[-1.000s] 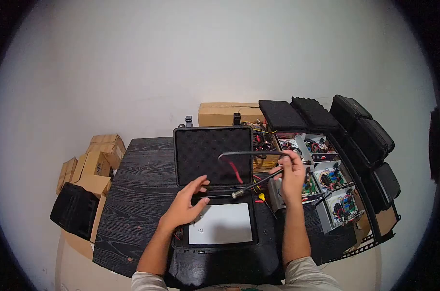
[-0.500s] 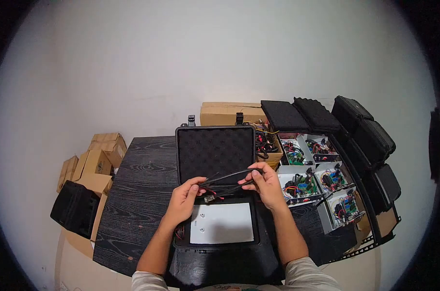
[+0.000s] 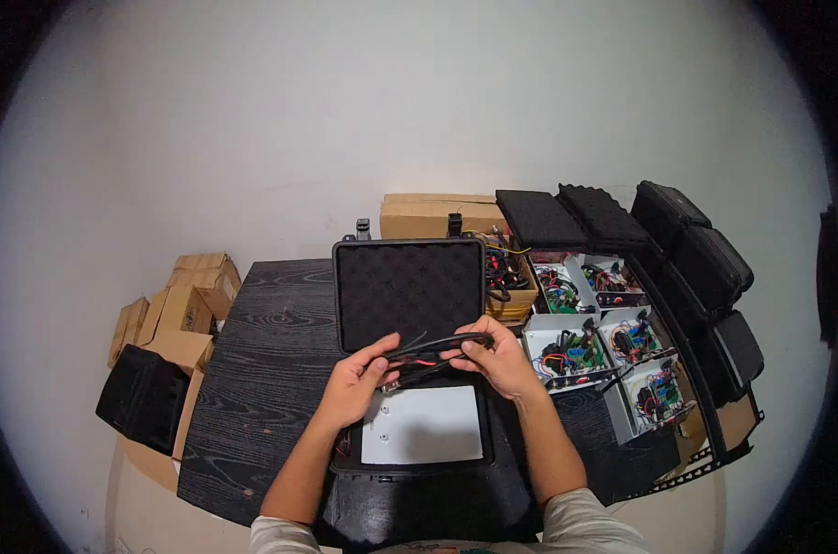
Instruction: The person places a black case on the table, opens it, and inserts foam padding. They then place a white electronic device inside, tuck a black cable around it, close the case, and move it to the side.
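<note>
A folded bundle of black cable (image 3: 423, 349), with a bit of red wire showing, stretches between my hands. My left hand (image 3: 356, 380) is closed on its left end, where a small metal connector peeks out by the fingers. Gripped at the right end, the cable loops round inside my right hand (image 3: 498, 358). Below and behind them lies an open black hard case (image 3: 343, 300), its raised lid lined with dark egg-crate foam (image 3: 410, 286). A white panel (image 3: 424, 429) with small fittings at its left fills the lower half of the case.
On the right stand several white housings (image 3: 567, 351) with circuit boards and wires. A cardboard box of cables (image 3: 520, 300) sits behind my right hand. Black cases (image 3: 710, 258) line the far right. Cardboard boxes (image 3: 193, 309) and a black foam piece (image 3: 142, 397) are at the left.
Both hands have come slightly lower, and my right hand has shifted a little left. The cable is gathered into a tighter, shorter bundle.
</note>
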The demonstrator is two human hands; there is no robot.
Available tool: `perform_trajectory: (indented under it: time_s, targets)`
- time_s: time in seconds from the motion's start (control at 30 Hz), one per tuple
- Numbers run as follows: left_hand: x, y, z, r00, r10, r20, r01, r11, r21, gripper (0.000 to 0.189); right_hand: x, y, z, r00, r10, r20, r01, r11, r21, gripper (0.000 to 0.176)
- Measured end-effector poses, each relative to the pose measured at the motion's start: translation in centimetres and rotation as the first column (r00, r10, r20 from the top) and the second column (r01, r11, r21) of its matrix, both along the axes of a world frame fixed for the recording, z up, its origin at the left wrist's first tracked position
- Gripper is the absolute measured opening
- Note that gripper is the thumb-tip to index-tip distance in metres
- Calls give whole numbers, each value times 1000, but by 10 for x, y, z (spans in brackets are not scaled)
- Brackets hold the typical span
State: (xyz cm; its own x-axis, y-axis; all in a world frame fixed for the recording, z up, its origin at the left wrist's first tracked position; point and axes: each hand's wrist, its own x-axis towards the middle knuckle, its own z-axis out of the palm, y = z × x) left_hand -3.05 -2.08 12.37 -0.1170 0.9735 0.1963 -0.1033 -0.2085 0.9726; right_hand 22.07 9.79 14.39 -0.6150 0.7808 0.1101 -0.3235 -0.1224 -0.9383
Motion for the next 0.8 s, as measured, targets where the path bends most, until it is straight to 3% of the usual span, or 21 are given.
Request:
perform_trajectory:
  time_s: [0.03,0.13,0.23,0.33,0.43,0.53,0.57,0.6,0.63,0.7,0.73,0.77,0.8]
  targets:
    - [2,0,0,1000,21,4,-21,1000,-6,38,-1,0,-1,1000,2,-8,-2,1000,-7,14]
    - [-4,1,-3,949,20,-315,5,997,77,42,-3,1,-6,998,5,-68,-6,1000,-28,15]
    - [-12,-4,6,911,-192,-365,188,981,-45,42,-5,0,-7,998,11,-67,-13,999,-31,12]
    - [-12,-5,6,948,-259,-187,224,956,-187,38,-4,0,-7,1000,25,-15,-25,999,26,14]
    - [-15,-9,15,904,-296,-310,245,950,-192,33,13,3,9,957,174,232,-213,964,157,16]
    - [-13,-12,8,890,-404,-213,370,911,-183,30,35,9,11,810,321,490,-502,813,297,43]
    - [-12,-12,8,850,-426,-310,386,904,-182,30,39,8,14,743,339,577,-581,755,304,50]
    - [-8,-14,13,800,-443,-404,404,896,-183,29,36,6,15,689,367,625,-655,685,320,70]
    - [-4,-15,16,741,-455,-494,421,888,-186,28,35,0,15,657,305,690,-688,618,381,72]
    - [4,-18,18,729,-465,-502,437,881,-181,28,20,-14,13,634,288,718,-716,570,403,75]
    - [6,-18,22,704,-473,-530,431,878,-210,29,11,-23,15,675,367,640,-715,543,442,60]
    - [8,-19,25,679,-480,-556,422,874,-240,30,3,-24,14,596,395,699,-763,550,341,53]
    - [11,-20,26,729,-446,-519,443,886,-139,32,-4,-23,11,512,424,747,-800,552,235,46]
